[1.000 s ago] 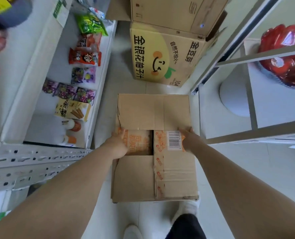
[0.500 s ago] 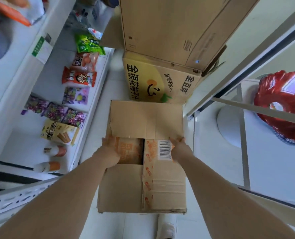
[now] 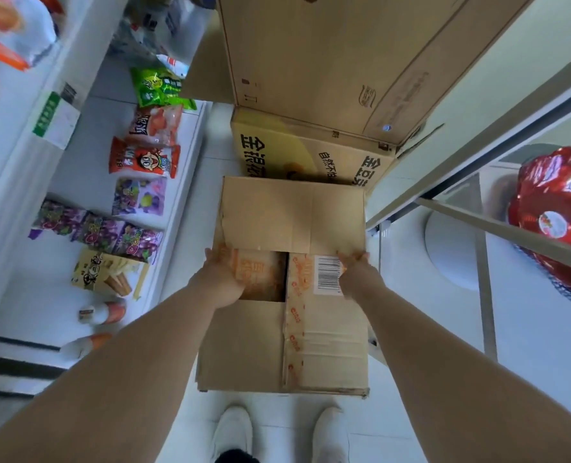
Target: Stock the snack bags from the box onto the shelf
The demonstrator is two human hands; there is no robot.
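A brown cardboard box (image 3: 244, 345) sits on the floor in front of my feet, its top flaps mostly folded down, with orange tape and a barcode label (image 3: 327, 274). My left hand (image 3: 220, 277) rests on the orange-printed inner flap, fingertips at the edge of the far flap (image 3: 291, 212). My right hand (image 3: 356, 272) touches the box beside the barcode label, fingers straight toward that same edge. The box's contents are hidden. The white shelf (image 3: 184, 182) at left holds snack bags: green (image 3: 157, 86), red (image 3: 144, 160), purple (image 3: 139, 197).
Two more cartons stand behind the box: a yellow printed one (image 3: 311, 155) and a large plain one (image 3: 327, 55). A metal rack (image 3: 484, 262) with a red foil pack (image 3: 558, 212) is at right. Small bottles (image 3: 102, 312) lie on the lower shelf.
The view has shifted so the box sits lower in frame and my shoes show. Both hands stay at the far flap's edge, slightly further apart.
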